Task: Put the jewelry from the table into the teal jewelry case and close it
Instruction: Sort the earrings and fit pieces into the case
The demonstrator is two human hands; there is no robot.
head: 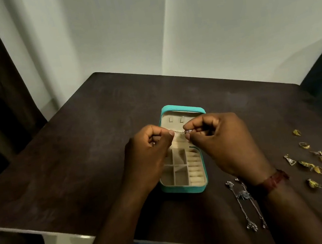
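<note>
I have both hands over the open teal jewelry case [188, 190], which sits mid-desk [77, 156]. The fingers of my left hand [149, 147] and right hand [220, 140] are curled, and each hand pinches one end of a thin chain [179, 132]. The chain is stretched between them, just in front of the padded lid.

My worries from here:
- **Breakage:** pulling the chain too taut could snap a link.
- **Dropping:** if one end slips, the chain could fall across the hinge and be caught when the case is closed.
- **Sweeping:** my right forearm passes just over the two silver chains [245, 203] near the desk edge, so a careless sweep could drag them off.

The gold rings and earrings [310, 163] lie farther right, well apart from the case.
</note>
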